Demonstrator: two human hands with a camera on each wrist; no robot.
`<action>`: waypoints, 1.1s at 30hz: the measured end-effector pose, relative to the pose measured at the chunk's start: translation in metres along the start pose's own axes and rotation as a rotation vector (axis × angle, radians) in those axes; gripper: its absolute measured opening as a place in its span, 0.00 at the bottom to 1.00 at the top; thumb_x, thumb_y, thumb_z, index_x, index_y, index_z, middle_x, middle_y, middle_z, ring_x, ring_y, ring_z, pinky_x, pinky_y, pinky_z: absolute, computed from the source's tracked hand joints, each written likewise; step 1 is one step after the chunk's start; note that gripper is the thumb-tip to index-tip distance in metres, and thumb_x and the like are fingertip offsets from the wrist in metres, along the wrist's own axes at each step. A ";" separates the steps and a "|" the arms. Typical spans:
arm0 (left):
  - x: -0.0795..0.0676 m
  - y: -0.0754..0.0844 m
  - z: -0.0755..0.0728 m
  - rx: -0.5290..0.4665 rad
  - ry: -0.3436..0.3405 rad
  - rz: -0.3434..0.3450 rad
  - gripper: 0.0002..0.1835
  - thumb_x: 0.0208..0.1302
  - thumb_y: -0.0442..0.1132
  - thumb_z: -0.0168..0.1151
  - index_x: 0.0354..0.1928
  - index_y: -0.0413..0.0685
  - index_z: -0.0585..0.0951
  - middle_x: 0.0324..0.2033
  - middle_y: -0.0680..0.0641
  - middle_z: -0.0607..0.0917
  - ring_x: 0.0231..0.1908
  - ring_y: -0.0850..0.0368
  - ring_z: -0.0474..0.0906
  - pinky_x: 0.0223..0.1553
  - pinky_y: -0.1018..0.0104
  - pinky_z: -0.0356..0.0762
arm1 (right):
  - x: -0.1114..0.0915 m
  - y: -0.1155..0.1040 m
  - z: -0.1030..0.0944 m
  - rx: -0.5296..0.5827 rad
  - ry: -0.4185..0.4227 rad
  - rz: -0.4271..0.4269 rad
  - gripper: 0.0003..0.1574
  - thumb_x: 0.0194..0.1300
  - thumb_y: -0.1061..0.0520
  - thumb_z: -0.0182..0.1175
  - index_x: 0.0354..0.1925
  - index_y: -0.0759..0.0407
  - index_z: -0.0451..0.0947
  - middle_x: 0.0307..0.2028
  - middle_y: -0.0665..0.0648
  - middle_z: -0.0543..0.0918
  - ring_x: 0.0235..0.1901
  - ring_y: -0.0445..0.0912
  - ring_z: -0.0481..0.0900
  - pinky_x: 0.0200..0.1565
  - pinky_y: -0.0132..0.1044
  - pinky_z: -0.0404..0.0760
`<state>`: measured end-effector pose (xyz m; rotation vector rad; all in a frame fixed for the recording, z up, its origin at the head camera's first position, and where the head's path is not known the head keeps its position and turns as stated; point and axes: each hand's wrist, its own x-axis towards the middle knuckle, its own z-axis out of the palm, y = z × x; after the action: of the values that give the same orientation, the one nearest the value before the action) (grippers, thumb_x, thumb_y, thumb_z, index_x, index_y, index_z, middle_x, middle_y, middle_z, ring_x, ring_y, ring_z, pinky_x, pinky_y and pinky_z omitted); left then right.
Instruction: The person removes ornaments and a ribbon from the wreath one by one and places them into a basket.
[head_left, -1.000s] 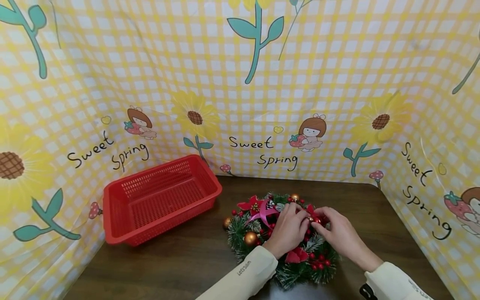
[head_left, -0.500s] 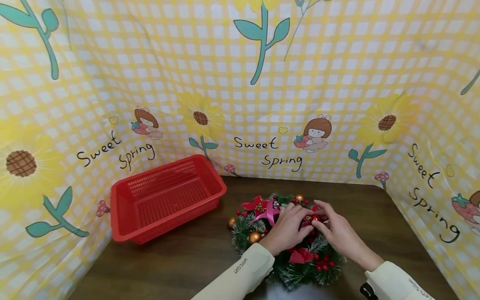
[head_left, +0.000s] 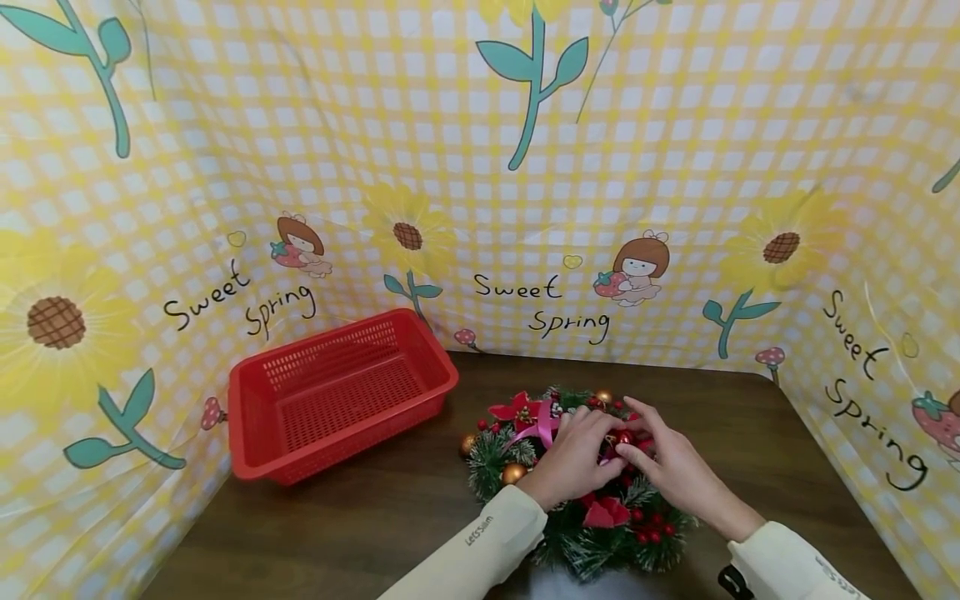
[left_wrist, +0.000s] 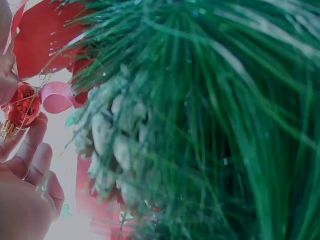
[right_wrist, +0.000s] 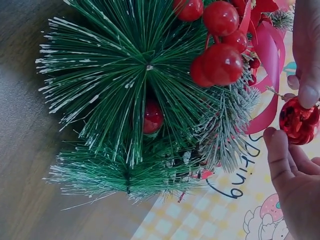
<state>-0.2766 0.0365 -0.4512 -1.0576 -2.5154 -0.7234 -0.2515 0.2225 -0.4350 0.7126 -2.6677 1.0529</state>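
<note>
A round Christmas wreath (head_left: 592, 550) of green needles with poinsettias, berries and gold balls lies on the table. Over its middle a shiny red bauble (head_left: 623, 436) with a gold cap and thin gold cord is between both hands. My right hand (head_left: 686, 475) pinches it between thumb and index finger. From the other side my left hand (head_left: 573, 458) holds at its cap and cord, fingers bent. In the right wrist view the bauble (right_wrist: 299, 121) shows with fingertips of both hands on it. Green needles (left_wrist: 210, 115) and a pale pinecone (left_wrist: 115, 145) fill much of the left wrist view.
A red perforated plastic basket (head_left: 341, 392) stands at the back left of the brown table (head_left: 360, 533). A yellow checked cloth (head_left: 465, 208) with flowers and lettering rises behind and at both sides. A pink ribbon (head_left: 536, 425) loops across the wreath's upper left.
The head view has turned slightly, so everything sits further right. Both hands stay over the wreath with small finger shifts at the bauble. The basket has not moved.
</note>
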 end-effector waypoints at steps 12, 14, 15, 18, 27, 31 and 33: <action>-0.008 -0.025 -0.022 -0.056 0.049 -0.079 0.20 0.62 0.49 0.63 0.54 0.53 0.75 0.47 0.57 0.77 0.45 0.61 0.66 0.50 0.57 0.61 | -0.006 0.010 -0.006 -0.074 0.066 0.096 0.21 0.73 0.58 0.47 0.61 0.64 0.66 0.47 0.60 0.78 0.41 0.48 0.77 0.40 0.47 0.76; -0.010 -0.030 -0.027 -0.053 0.069 -0.091 0.20 0.61 0.49 0.64 0.53 0.52 0.75 0.46 0.57 0.78 0.43 0.61 0.66 0.49 0.57 0.61 | -0.007 0.013 -0.007 -0.096 0.072 0.119 0.20 0.72 0.59 0.49 0.59 0.65 0.68 0.46 0.59 0.78 0.39 0.47 0.76 0.38 0.46 0.75; -0.011 -0.033 -0.030 -0.052 0.080 -0.095 0.20 0.60 0.48 0.64 0.53 0.52 0.75 0.45 0.57 0.78 0.42 0.61 0.66 0.48 0.58 0.61 | -0.007 0.014 -0.008 -0.103 0.075 0.128 0.20 0.72 0.59 0.49 0.58 0.66 0.69 0.45 0.59 0.78 0.38 0.47 0.76 0.37 0.45 0.75; -0.013 -0.041 -0.040 -0.039 0.105 -0.110 0.21 0.59 0.48 0.66 0.52 0.51 0.76 0.44 0.56 0.78 0.39 0.61 0.65 0.44 0.60 0.60 | -0.008 0.018 -0.009 -0.136 0.080 0.142 0.18 0.71 0.59 0.50 0.56 0.66 0.72 0.41 0.56 0.77 0.36 0.45 0.73 0.35 0.44 0.73; -0.024 -0.072 -0.072 -0.022 0.149 -0.186 0.21 0.58 0.47 0.67 0.52 0.50 0.76 0.44 0.55 0.79 0.42 0.59 0.66 0.42 0.60 0.59 | -0.013 0.027 -0.006 -0.196 0.001 0.203 0.14 0.68 0.60 0.53 0.48 0.66 0.78 0.38 0.55 0.76 0.34 0.47 0.72 0.33 0.43 0.71; -0.033 -0.087 -0.086 -0.002 0.174 -0.223 0.21 0.58 0.46 0.67 0.52 0.50 0.76 0.44 0.54 0.79 0.42 0.58 0.66 0.42 0.60 0.60 | -0.015 0.028 -0.004 -0.202 -0.064 0.233 0.16 0.67 0.59 0.53 0.49 0.66 0.78 0.39 0.56 0.75 0.34 0.46 0.71 0.32 0.42 0.69; -0.038 -0.095 -0.093 0.014 0.190 -0.229 0.21 0.58 0.46 0.67 0.52 0.50 0.76 0.44 0.54 0.79 0.43 0.58 0.66 0.43 0.60 0.60 | -0.015 0.029 -0.003 -0.204 -0.077 0.240 0.16 0.67 0.59 0.53 0.50 0.66 0.77 0.39 0.56 0.75 0.33 0.46 0.70 0.32 0.42 0.69</action>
<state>-0.3117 -0.0942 -0.4235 -0.6671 -2.4942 -0.8242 -0.2524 0.2483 -0.4547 0.4098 -2.9282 0.7988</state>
